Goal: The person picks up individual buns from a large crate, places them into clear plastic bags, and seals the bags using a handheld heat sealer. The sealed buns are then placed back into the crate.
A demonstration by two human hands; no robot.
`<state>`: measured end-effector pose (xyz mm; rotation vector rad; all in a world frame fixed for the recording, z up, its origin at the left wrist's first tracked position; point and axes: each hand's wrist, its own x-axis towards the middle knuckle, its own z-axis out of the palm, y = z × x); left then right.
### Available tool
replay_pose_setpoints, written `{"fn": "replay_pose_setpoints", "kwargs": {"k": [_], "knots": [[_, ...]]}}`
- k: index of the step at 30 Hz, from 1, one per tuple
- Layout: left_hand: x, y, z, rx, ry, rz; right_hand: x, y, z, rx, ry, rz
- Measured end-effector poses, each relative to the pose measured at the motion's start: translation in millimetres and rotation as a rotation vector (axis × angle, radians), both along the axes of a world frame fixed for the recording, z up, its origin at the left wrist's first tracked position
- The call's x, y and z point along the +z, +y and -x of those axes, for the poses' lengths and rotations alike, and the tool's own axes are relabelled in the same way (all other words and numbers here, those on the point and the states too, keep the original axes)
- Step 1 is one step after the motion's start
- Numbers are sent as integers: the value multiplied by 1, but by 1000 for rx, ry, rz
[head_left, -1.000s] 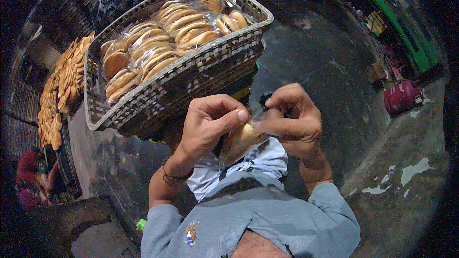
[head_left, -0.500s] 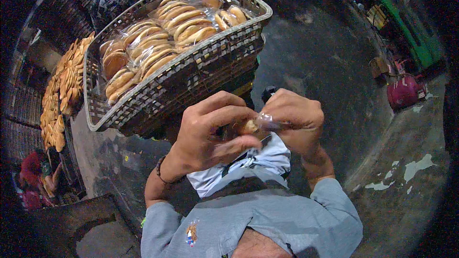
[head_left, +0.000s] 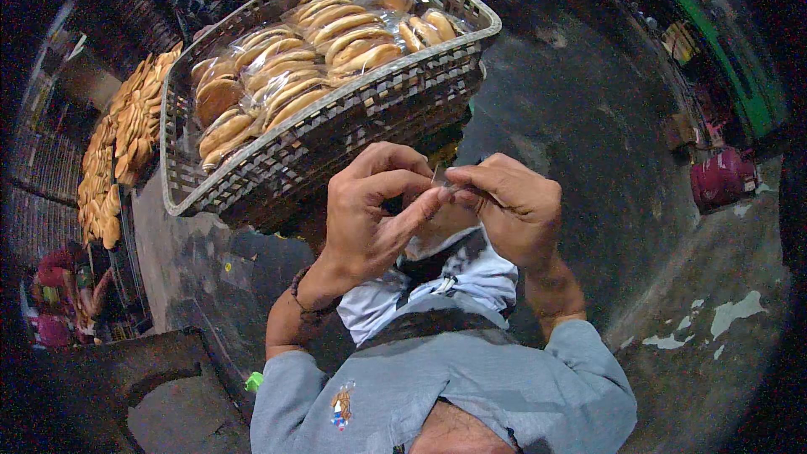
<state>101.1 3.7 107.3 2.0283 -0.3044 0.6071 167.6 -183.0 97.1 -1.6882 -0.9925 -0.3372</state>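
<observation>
Just in front of the person's pale trousers (head_left: pixel 471 273), a small clear bag (head_left: pixel 447 223) is hanging below the meeting fingertips, its lower part showing only dimly, so I am not making out its contents for certain. The left hand (head_left: pixel 370 214) is pinching at its top between thumb and forefinger, the other fingers curling loosely. Beside it, almost touching, the right hand (head_left: pixel 517 210) is gripping the same gathered plastic with thumb and bent fingers; neither palm is pressing on the body of the bag.

Judging by its thinness and size, I am expecting it to be light and limp, with slick film that is likely to be sliding between dry fingertips. If it is holding bread, the inside will be soft and easily dented, so the gathered neck is looking like the safest place for a firm pinch, with any support from below staying gentle.

Beyond the hands, a grey lattice basket (head_left: pixel 353 109) is holding rows of bagged buns (head_left: pixel 345 27). Farther left, many loose buns (head_left: pixel 139 118) are lying heaped, and another person (head_left: pixel 59 286) is sitting low near them.
</observation>
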Motion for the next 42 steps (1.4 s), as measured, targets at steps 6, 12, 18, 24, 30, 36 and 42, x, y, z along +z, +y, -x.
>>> {"fn": "replay_pose_setpoints", "kwargs": {"k": [6, 12, 18, 24, 30, 36, 42], "knots": [[1, 6, 12, 94, -58, 12, 5, 14, 4, 12, 56, 129], [-1, 15, 17, 182, 199, 355, -7, 36, 2, 149, 507, -49], [-17, 36, 24, 226, 35, 594, -17, 61, -3, 194, 70, 58], [-34, 63, 55, 457, -183, -79, -54, 108, 3, 203, 20, -9], [-72, 77, 94, 541, -93, -392, -93, 128, 17, 301, -49, 0], [-99, 65, 119, 533, -49, -220, -107, 118, 21, 565, 385, 199], [-111, 54, 108, 702, 0, 253, -100, 140, 22, 525, 650, 360]]}}
